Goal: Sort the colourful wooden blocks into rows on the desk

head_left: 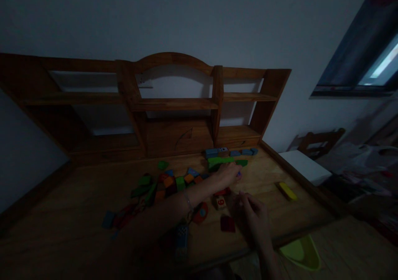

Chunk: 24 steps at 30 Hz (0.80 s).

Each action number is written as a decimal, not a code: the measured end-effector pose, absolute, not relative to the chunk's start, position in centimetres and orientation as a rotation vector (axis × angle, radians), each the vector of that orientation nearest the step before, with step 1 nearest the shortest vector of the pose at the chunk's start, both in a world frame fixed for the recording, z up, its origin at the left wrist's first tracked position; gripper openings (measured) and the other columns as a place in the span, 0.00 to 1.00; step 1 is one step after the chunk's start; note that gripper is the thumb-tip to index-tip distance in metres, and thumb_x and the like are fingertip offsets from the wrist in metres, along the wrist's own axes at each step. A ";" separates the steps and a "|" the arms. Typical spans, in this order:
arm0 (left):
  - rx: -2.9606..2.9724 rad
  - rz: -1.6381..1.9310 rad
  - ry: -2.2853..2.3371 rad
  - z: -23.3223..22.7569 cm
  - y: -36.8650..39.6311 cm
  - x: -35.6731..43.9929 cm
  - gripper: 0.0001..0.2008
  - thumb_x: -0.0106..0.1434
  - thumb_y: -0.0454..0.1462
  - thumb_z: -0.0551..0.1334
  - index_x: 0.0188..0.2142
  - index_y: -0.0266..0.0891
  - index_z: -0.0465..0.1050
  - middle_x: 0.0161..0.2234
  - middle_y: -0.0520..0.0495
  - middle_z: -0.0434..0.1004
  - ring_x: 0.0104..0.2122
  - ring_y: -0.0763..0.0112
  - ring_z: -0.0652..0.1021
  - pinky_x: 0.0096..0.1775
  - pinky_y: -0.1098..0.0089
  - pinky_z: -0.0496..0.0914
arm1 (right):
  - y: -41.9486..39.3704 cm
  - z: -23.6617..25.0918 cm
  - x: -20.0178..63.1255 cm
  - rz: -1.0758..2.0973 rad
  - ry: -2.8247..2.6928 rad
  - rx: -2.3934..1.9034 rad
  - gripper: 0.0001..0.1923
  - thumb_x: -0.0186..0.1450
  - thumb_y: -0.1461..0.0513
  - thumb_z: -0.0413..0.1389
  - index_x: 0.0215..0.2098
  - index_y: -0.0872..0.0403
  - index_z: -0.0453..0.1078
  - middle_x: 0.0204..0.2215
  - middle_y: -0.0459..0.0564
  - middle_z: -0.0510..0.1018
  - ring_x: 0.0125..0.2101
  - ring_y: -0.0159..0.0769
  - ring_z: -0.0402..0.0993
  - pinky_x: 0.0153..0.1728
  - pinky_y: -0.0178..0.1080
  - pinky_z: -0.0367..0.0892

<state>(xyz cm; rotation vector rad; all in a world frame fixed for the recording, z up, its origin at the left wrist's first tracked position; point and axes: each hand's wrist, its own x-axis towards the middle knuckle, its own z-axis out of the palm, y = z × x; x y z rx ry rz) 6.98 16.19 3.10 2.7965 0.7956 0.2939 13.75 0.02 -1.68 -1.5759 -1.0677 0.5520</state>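
Observation:
My left hand (228,175) reaches across the wooden desk, its fingers closed around a small purple-blue block (239,175) that shows at the fingertips. Just behind it lie long green blocks (220,160) and a green piece (241,162). My right hand (255,214) is nearer the desk's front edge, thumb and fingers curled together; what they hold, if anything, cannot be made out in the dim light. Left of it are a block with a red number (220,202) and a dark red block (227,223). An orange-red piece with a blue dot (200,213) lies beside my left forearm.
Many coloured blocks, among them an orange one (168,182), are heaped left of my left hand. Blue blocks (212,153) line the foot of the wooden shelf (174,104). A yellow block (287,191) lies at right. Below the desk edge is a yellow-green basin (314,258).

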 end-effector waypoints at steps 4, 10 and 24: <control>2.798 0.287 0.805 2.9 16.4 7.0 0.10 0.69 0.42 0.61 0.43 0.37 0.74 0.40 0.47 0.77 0.37 0.69 0.77 0.40 0.64 0.75 | 0.0 -1.9 13.8 0.545 -1.065 -1.576 0.25 0.70 0.46 0.52 0.27 0.56 0.72 0.23 0.45 0.73 0.28 0.37 0.70 0.30 0.34 0.62; 2.797 0.304 0.829 2.4 16.5 6.9 0.09 0.69 0.40 0.61 0.44 0.37 0.74 0.39 0.48 0.77 0.37 0.69 0.77 0.40 0.65 0.75 | 0.1 -2.1 13.6 0.565 -1.051 -1.573 0.25 0.71 0.46 0.52 0.27 0.56 0.71 0.23 0.44 0.72 0.28 0.36 0.69 0.29 0.33 0.62; 2.734 0.292 0.896 2.5 16.3 6.7 0.11 0.69 0.43 0.61 0.44 0.38 0.74 0.43 0.46 0.77 0.40 0.68 0.78 0.44 0.62 0.75 | 0.0 -1.3 13.5 0.567 -1.073 -1.583 0.25 0.71 0.47 0.52 0.25 0.55 0.71 0.22 0.45 0.72 0.29 0.37 0.69 0.30 0.33 0.61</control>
